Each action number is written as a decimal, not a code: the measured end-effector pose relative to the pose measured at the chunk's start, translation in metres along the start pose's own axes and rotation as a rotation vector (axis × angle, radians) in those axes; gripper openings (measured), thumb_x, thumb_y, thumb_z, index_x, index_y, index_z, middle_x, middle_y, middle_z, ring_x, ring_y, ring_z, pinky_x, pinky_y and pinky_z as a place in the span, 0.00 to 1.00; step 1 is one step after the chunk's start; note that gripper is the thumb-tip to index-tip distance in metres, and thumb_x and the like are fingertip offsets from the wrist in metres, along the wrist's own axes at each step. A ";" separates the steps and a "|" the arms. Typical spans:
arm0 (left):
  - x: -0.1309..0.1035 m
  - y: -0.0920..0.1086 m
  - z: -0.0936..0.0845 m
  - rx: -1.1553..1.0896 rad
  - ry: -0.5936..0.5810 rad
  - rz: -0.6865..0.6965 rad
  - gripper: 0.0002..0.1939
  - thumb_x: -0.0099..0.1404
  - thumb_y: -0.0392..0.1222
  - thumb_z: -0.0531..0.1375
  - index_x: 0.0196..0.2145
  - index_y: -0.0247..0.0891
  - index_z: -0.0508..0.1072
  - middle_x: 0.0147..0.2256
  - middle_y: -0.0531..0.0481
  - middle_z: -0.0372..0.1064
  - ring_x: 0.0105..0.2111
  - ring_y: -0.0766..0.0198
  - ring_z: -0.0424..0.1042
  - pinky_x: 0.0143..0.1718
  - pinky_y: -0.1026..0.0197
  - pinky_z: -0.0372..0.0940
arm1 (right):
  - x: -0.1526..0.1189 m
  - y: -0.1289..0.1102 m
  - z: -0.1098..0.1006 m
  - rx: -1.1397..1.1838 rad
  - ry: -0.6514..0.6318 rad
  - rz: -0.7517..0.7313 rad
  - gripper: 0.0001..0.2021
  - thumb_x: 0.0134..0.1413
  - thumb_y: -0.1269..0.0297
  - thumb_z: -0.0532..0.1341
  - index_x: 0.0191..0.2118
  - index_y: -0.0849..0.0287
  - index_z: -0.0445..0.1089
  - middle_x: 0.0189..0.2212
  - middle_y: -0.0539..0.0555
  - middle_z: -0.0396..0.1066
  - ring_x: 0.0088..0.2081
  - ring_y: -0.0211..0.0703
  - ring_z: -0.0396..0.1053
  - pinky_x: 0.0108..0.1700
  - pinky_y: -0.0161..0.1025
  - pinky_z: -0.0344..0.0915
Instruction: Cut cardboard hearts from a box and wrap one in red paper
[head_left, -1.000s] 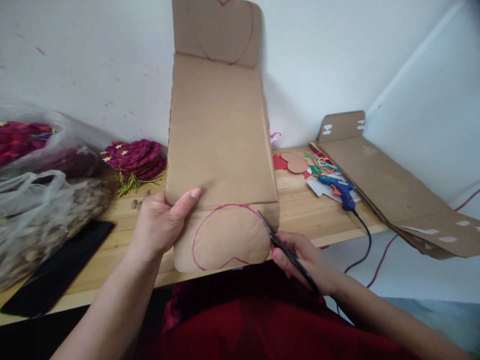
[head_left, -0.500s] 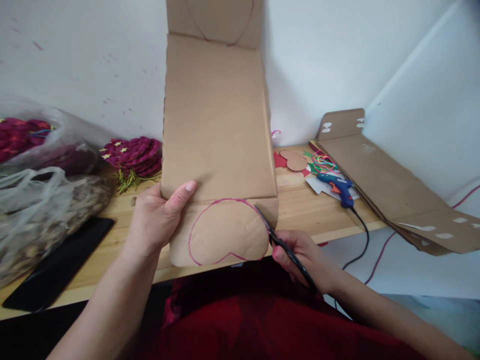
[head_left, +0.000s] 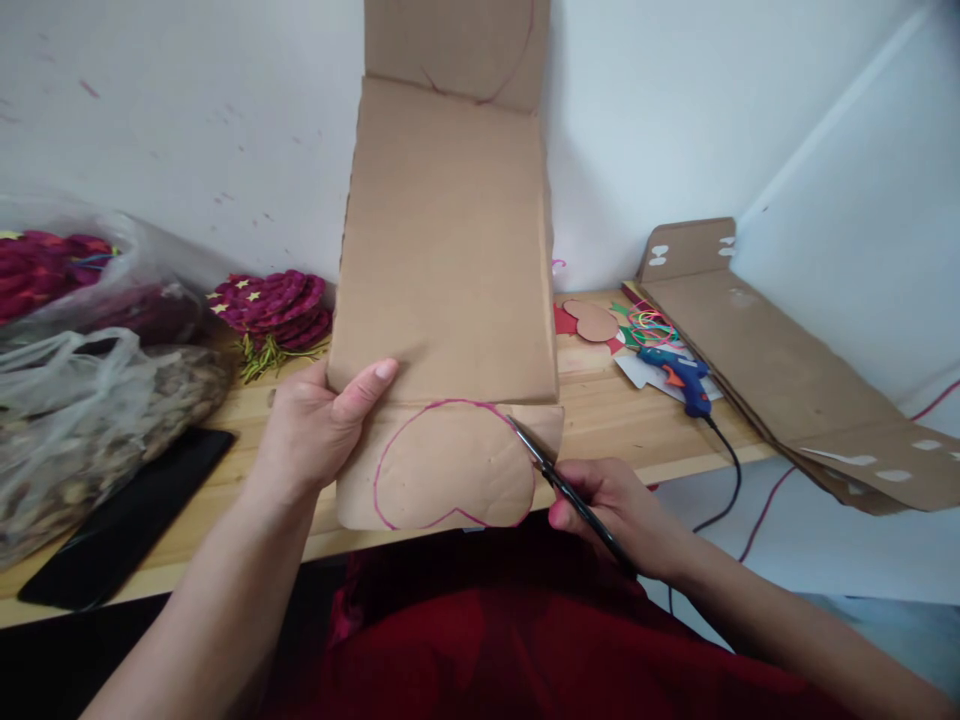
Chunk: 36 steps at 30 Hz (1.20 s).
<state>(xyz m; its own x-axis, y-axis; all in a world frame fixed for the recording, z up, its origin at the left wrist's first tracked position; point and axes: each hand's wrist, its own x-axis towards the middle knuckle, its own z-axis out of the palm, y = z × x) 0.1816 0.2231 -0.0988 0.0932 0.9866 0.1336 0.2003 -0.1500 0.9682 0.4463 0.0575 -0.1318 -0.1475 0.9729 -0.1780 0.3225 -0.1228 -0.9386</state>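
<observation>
A long folded piece of cardboard (head_left: 450, 250) stands up before me, its near flap tilted toward my body. On that flap a rounded, heart-like outline (head_left: 377, 470) is drawn in purple-red. My left hand (head_left: 319, 425) grips the cardboard's left edge near the fold, thumb on top and fingers hidden behind. In my right hand (head_left: 607, 510) is a pair of black-handled scissors (head_left: 551, 472). Its blades lie at the right side of the outline, tips just below the fold. Part of another drawn curve shows on the top panel.
A plastic bag of brownish pieces (head_left: 142, 420) and a black phone-like slab (head_left: 127, 515) lie left. Behind are stacked maroon discs with stars (head_left: 277, 305). To the right are a blue glue gun (head_left: 679, 378), coloured bands (head_left: 651, 325), a cardboard cutout (head_left: 592, 320) and another opened box (head_left: 787, 370).
The cardboard's upper part has swung a little to the right. At the flap's right corner, the cardboard now stands apart from the fold, and the scissors' tips sit slightly lower.
</observation>
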 end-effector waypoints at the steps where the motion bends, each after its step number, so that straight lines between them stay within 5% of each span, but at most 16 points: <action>1: 0.001 0.000 -0.001 0.006 -0.008 0.004 0.23 0.57 0.57 0.71 0.43 0.36 0.82 0.43 0.42 0.82 0.41 0.54 0.81 0.39 0.60 0.75 | 0.000 -0.001 0.000 -0.012 -0.005 0.017 0.29 0.56 0.35 0.64 0.26 0.59 0.63 0.22 0.45 0.52 0.26 0.34 0.48 0.25 0.33 0.45; 9: 0.002 -0.008 0.000 0.076 -0.179 0.009 0.26 0.56 0.60 0.71 0.44 0.38 0.82 0.45 0.39 0.81 0.40 0.51 0.81 0.39 0.59 0.76 | -0.001 -0.009 0.005 0.007 -0.085 0.047 0.28 0.60 0.35 0.60 0.29 0.59 0.63 0.24 0.46 0.55 0.26 0.34 0.50 0.25 0.33 0.45; 27: 0.021 0.010 -0.003 -0.010 -0.045 0.054 0.23 0.53 0.61 0.72 0.37 0.39 0.82 0.42 0.42 0.82 0.43 0.51 0.81 0.42 0.59 0.76 | 0.030 -0.025 -0.006 -0.008 -0.067 0.000 0.29 0.57 0.38 0.65 0.22 0.57 0.57 0.16 0.44 0.52 0.20 0.32 0.49 0.23 0.34 0.42; 36: 0.040 0.000 -0.004 -0.236 -0.186 0.037 0.21 0.56 0.57 0.72 0.41 0.40 0.82 0.40 0.43 0.82 0.38 0.53 0.81 0.39 0.56 0.77 | 0.050 -0.017 -0.021 -0.346 0.009 -0.048 0.28 0.55 0.38 0.66 0.24 0.59 0.62 0.22 0.46 0.56 0.27 0.35 0.51 0.27 0.33 0.47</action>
<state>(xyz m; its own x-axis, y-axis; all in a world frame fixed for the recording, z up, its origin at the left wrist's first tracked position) 0.1816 0.2632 -0.0931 0.2776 0.9490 0.1496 -0.0365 -0.1452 0.9887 0.4533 0.1126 -0.1189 -0.1625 0.9779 -0.1316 0.6136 -0.0043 -0.7896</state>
